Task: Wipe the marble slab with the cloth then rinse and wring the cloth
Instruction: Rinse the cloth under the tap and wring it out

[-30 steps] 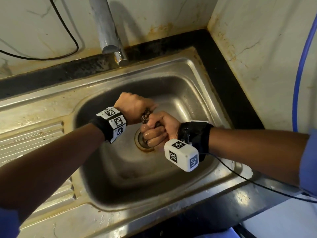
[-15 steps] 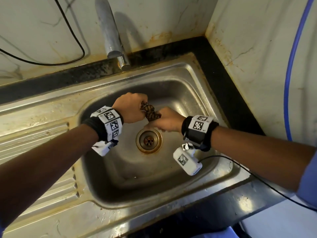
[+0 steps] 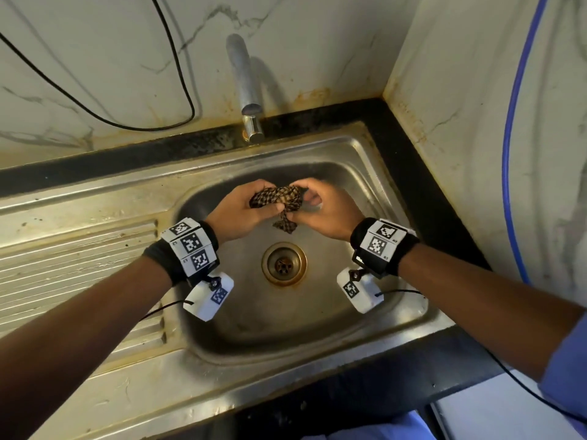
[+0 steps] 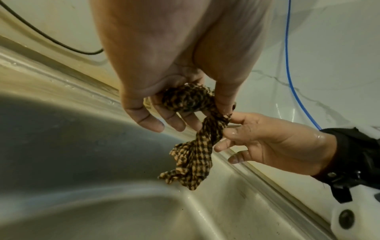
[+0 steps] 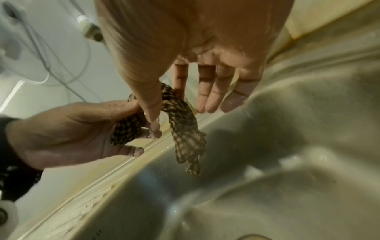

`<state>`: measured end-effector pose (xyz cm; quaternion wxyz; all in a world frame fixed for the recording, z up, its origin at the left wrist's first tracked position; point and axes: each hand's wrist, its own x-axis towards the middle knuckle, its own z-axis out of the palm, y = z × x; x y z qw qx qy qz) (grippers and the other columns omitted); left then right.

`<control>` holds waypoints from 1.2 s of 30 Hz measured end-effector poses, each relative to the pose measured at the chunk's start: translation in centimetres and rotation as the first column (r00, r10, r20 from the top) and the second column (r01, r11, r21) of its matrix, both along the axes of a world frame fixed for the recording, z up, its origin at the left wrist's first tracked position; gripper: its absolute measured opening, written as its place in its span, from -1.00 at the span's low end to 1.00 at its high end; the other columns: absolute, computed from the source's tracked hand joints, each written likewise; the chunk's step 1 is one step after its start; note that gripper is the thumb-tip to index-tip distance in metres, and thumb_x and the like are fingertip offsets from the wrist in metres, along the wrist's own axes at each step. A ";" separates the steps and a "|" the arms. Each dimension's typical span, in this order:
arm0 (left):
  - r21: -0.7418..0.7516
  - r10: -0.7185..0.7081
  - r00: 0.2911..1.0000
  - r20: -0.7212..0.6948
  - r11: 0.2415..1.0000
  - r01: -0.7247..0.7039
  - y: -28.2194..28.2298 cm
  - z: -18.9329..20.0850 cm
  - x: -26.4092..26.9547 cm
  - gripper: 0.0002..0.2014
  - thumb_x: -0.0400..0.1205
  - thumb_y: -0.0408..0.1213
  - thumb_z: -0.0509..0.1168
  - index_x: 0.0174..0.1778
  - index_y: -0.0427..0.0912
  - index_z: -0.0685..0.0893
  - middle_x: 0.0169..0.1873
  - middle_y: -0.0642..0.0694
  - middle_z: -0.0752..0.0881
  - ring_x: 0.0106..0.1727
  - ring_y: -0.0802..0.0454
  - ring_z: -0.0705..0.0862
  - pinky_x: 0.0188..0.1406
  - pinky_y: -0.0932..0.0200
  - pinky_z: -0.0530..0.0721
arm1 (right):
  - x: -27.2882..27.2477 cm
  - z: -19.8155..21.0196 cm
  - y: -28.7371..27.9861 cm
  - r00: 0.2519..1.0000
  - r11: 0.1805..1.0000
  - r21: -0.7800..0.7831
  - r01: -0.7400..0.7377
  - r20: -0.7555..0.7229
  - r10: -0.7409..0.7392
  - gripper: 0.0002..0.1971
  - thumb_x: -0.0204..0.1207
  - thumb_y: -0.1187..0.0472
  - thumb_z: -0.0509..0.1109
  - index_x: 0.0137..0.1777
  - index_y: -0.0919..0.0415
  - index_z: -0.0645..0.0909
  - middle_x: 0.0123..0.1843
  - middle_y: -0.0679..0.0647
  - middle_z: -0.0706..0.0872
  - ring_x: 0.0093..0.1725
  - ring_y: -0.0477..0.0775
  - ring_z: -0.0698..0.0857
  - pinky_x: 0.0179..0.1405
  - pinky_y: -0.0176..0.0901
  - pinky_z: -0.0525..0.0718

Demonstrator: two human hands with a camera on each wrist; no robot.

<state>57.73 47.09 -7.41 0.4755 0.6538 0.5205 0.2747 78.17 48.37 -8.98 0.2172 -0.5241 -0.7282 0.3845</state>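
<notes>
— Where is the cloth [image 3: 279, 201] right now?

— Up in the air over the steel sink [image 3: 365, 154], between my two hands, above and behind the drain [image 3: 283, 264]. It is twisted into a checked brown rope, and one loose end hangs down toward the basin.

— What are your fingers doing?

— My left hand [image 3: 236, 214] has the bunched end: the thumb and curled fingers [image 4: 152, 121] are closed round that wad. On my right hand [image 3: 330, 214] only the thumb and forefinger pinch the twisted middle; its other fingers [image 5: 209, 99] are stretched out straight, off the cloth. Both hands look wet.

— Anything else about?

— The tap [image 3: 246, 90] sticks out from the marble wall behind, above the basin's back edge. A black cable [image 3: 178, 74] loops across that wall, and a blue hose [image 3: 511, 138] runs down the wall on the right. The dark surface [image 3: 422, 185] frames the sink.
</notes>
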 end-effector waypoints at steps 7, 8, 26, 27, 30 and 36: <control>-0.095 0.050 0.992 0.115 0.995 -0.039 -2.4 1.8 -1.4 -0.67 0.52 -0.45 0.44 0.19 -0.33 0.59 -0.08 -0.12 0.70 -0.07 0.20 0.68 -0.05 0.32 0.63 | -2.3 2.0 -0.8 1.000 0.987 0.158 -0.025 0.019 0.022 -0.77 0.41 0.03 0.56 0.01 0.10 0.73 -0.21 -0.02 0.78 -0.22 -0.05 0.74 -0.23 0.10 0.75; -0.151 0.068 0.988 0.139 0.987 -0.047 -2.8 1.9 -1.4 -0.58 0.50 -0.49 0.44 0.26 -0.34 0.53 -0.01 -0.17 0.69 0.01 0.14 0.68 0.00 0.30 0.66 | -2.6 2.2 -1.0 1.000 0.991 0.136 -0.007 -0.011 0.009 -0.77 0.41 0.05 0.57 0.00 0.11 0.73 -0.23 0.00 0.78 -0.25 -0.04 0.76 -0.28 0.12 0.77; -0.338 0.204 0.974 0.099 0.928 -0.160 -6.9 1.3 -0.8 -0.90 0.42 -0.58 0.37 -0.21 -0.34 0.64 -0.52 -0.18 0.60 -0.47 -0.08 0.55 -0.49 0.14 0.52 | -6.0 2.9 -7.0 0.865 0.813 0.419 -0.404 0.464 0.191 -0.04 0.23 0.40 0.52 0.66 0.13 0.20 0.48 0.19 0.40 0.31 0.23 0.49 0.13 -0.04 0.60; -0.348 0.161 0.981 0.104 0.930 -0.116 -7.1 1.4 -0.5 -0.88 0.40 -0.57 0.39 -0.24 -0.32 0.65 -0.52 -0.17 0.62 -0.47 -0.07 0.57 -0.48 0.13 0.54 | -6.1 2.7 -6.9 0.823 0.784 0.443 -0.435 0.548 0.148 -0.06 0.21 0.33 0.58 0.62 0.17 0.26 0.36 0.21 0.49 0.17 0.24 0.55 -0.04 -0.02 0.64; -0.265 0.010 0.990 -0.143 0.963 -0.048 -7.1 1.0 0.3 -0.81 0.33 -0.34 0.50 -0.19 -0.17 0.68 -0.42 -0.05 0.71 -0.37 0.02 0.68 -0.42 0.18 0.59 | -5.9 2.7 -6.3 0.750 0.787 0.416 -0.457 0.656 0.088 -0.41 0.26 0.12 0.60 0.28 0.21 0.52 0.02 0.17 0.61 -0.10 0.18 0.65 -0.41 -0.11 0.54; 0.115 -0.019 0.657 -0.754 0.980 0.160 -5.8 -0.5 1.9 -0.74 0.46 -0.13 0.32 0.03 -0.10 0.57 -0.14 -0.09 0.74 -0.14 -0.17 0.73 -0.24 0.06 0.64 | -6.1 3.8 -5.1 0.576 0.891 0.132 -0.434 0.802 0.161 -0.85 0.35 -0.03 0.36 -0.25 0.03 0.56 -0.35 -0.02 0.64 -0.30 0.15 0.70 -0.40 -0.14 0.49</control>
